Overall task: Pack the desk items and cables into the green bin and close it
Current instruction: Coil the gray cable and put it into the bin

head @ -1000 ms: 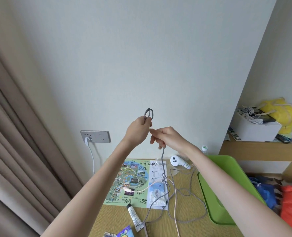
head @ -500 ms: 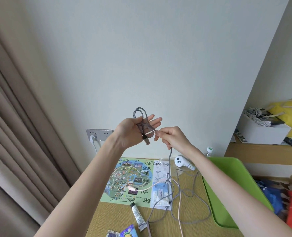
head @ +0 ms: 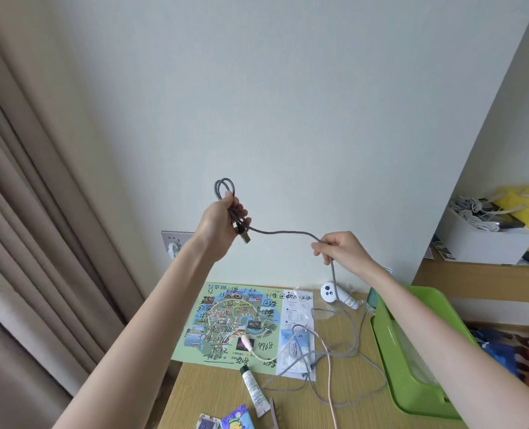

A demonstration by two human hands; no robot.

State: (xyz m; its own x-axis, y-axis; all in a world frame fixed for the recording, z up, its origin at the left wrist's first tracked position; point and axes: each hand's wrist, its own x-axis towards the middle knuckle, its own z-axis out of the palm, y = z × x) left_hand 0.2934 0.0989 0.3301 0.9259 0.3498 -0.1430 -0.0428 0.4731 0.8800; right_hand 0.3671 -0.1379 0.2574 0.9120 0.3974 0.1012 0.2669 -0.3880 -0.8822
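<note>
From the head camera we see our left hand raised before the wall, fingers curled tight around a small coil of grey braided cable, its USB plug poking out below the fist. Our right hand pinches the same cable further along; from there it drops to the desk, joining a loose tangle with a pink cable. The green bin stands at the desk's right edge; clear plastic shows inside, the rest hidden by our arm. On the shelf, a white box holds bundled white cords, with a yellow bag just behind.
</note>
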